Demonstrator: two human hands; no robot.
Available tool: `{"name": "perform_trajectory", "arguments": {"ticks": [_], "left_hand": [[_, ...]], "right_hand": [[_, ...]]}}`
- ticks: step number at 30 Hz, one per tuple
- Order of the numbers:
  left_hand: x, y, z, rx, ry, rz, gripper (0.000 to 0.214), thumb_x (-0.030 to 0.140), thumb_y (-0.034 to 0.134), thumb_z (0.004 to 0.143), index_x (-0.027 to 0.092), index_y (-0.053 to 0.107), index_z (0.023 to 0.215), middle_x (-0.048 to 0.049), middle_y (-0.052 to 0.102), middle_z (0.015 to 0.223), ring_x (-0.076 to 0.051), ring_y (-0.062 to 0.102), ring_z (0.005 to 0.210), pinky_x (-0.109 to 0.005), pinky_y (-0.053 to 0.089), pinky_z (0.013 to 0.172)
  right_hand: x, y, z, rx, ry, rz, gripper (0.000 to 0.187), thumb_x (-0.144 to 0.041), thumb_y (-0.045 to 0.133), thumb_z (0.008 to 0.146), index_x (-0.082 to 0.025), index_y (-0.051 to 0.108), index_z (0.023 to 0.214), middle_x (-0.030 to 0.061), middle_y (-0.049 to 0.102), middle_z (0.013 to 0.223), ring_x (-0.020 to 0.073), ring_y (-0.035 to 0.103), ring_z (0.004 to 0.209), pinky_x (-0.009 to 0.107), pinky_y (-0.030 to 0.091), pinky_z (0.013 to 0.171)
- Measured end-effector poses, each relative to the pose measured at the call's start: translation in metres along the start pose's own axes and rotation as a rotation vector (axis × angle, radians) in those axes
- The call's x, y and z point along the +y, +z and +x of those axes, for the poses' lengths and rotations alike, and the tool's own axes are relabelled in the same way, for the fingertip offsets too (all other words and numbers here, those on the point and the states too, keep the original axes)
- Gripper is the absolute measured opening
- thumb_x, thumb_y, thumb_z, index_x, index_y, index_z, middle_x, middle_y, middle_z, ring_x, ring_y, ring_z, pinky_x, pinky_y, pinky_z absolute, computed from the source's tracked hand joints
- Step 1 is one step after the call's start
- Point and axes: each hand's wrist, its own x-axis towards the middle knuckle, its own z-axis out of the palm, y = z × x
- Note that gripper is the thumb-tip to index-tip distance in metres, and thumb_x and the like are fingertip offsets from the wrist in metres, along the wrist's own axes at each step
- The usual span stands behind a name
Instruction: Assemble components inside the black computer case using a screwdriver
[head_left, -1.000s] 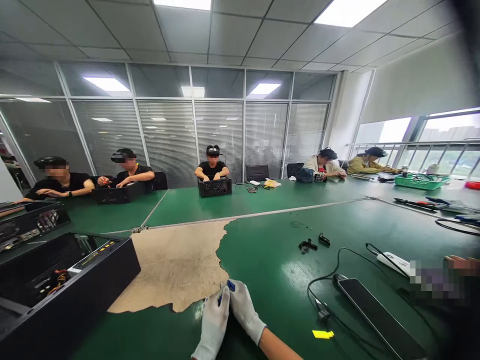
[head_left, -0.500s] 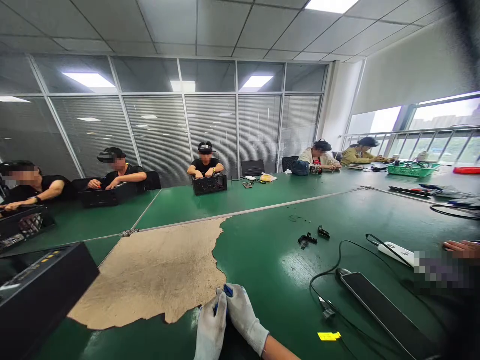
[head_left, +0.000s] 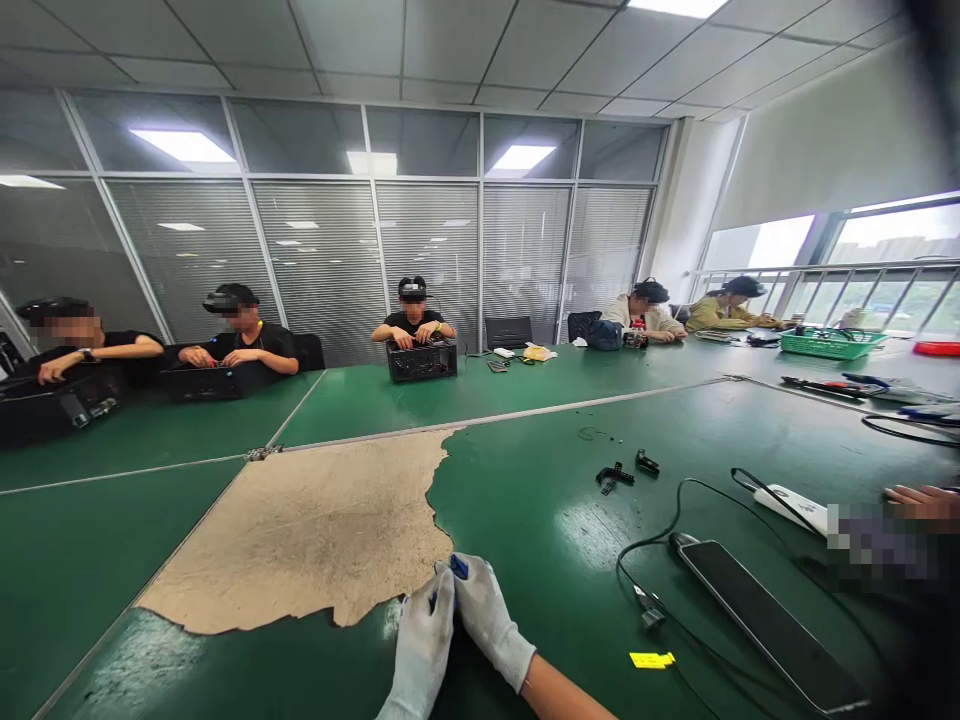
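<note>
My left hand point(head_left: 422, 637) and my right hand point(head_left: 486, 615) wear whitish knit gloves with blue on the palm side. They meet fingertip to fingertip above the green table point(head_left: 517, 480), near the ragged edge of a bare tan patch point(head_left: 315, 530). Both have their fingers curled and pinched together. Whatever they hold, if anything, is hidden by the gloves. Farther right lie two small black parts, an angled piece point(head_left: 615, 477) and a shorter piece point(head_left: 646, 462), apart from my hands.
To the right are a phone-like black slab point(head_left: 769, 620), a black cable point(head_left: 624, 565), a yellow tag point(head_left: 651, 660) and a white power strip point(head_left: 795, 507). Another person's hand point(head_left: 922, 498) rests at the right edge. Co-workers sit across with black cases point(head_left: 422, 361). A green basket point(head_left: 829, 345) stands far right.
The large black case at the lower left is gone from view, baring the table there. My hands stay pinched together in nearly the same place. Co-workers at the left have shifted their arms.
</note>
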Motion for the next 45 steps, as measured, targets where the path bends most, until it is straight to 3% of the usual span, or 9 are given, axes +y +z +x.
{"name": "perform_trajectory", "arguments": {"ticks": [4, 8, 10, 25, 31, 45], "left_hand": [[0.003, -0.001, -0.001, 0.015, 0.001, -0.03, 0.061, 0.07, 0.045, 0.094, 0.02, 0.078, 0.097, -0.0159, 0.078, 0.114, -0.035, 0.07, 0.114, -0.049, 0.05, 0.108], [0.006, -0.001, 0.0, -0.025, 0.0, -0.05, 0.063, 0.071, 0.042, 0.095, 0.02, 0.074, 0.078, -0.0128, 0.079, 0.094, -0.027, 0.072, 0.084, -0.04, 0.056, 0.096], [0.006, 0.0, 0.001, -0.038, 0.002, -0.055, 0.064, 0.072, 0.041, 0.095, 0.02, 0.073, 0.075, -0.0113, 0.078, 0.088, -0.025, 0.07, 0.079, -0.037, 0.057, 0.092], [0.007, 0.0, 0.001, -0.055, -0.031, -0.068, 0.063, 0.073, 0.045, 0.093, 0.019, 0.076, 0.091, -0.0142, 0.078, 0.101, -0.031, 0.07, 0.106, -0.039, 0.054, 0.1], [0.011, -0.002, 0.0, -0.039, -0.015, -0.044, 0.063, 0.072, 0.045, 0.094, 0.019, 0.078, 0.085, -0.0125, 0.079, 0.092, -0.029, 0.072, 0.091, -0.038, 0.057, 0.094], [0.004, 0.0, 0.001, -0.06, -0.033, -0.074, 0.064, 0.073, 0.046, 0.093, 0.018, 0.078, 0.093, -0.0159, 0.078, 0.106, -0.032, 0.07, 0.103, -0.045, 0.052, 0.103]], "right_hand": [[-0.006, -0.001, 0.0, -0.028, -0.005, 0.008, 0.039, -0.048, 0.058, 0.082, -0.019, 0.055, 0.056, -0.0009, 0.054, 0.055, 0.0131, 0.04, 0.056, 0.025, 0.033, 0.053], [-0.008, -0.001, -0.001, -0.031, 0.009, 0.018, 0.038, -0.048, 0.059, 0.082, -0.019, 0.056, 0.058, -0.0011, 0.054, 0.056, 0.0133, 0.041, 0.057, 0.025, 0.033, 0.054], [-0.008, -0.001, -0.001, -0.024, 0.016, 0.025, 0.039, -0.048, 0.059, 0.082, -0.019, 0.055, 0.057, -0.0009, 0.054, 0.057, 0.0131, 0.04, 0.058, 0.026, 0.033, 0.054], [-0.004, -0.002, -0.001, 0.018, 0.024, 0.045, 0.037, -0.046, 0.061, 0.082, -0.018, 0.056, 0.057, -0.0017, 0.053, 0.056, 0.013, 0.04, 0.058, 0.025, 0.033, 0.054], [-0.002, -0.002, 0.0, 0.041, 0.022, 0.05, 0.037, -0.046, 0.061, 0.081, -0.019, 0.057, 0.058, -0.0003, 0.056, 0.059, 0.0141, 0.044, 0.059, 0.026, 0.035, 0.054], [-0.009, -0.003, 0.0, -0.006, 0.026, 0.105, 0.037, -0.047, 0.06, 0.081, -0.019, 0.05, 0.058, -0.0026, 0.049, 0.058, 0.0127, 0.038, 0.06, 0.025, 0.036, 0.056]]}}
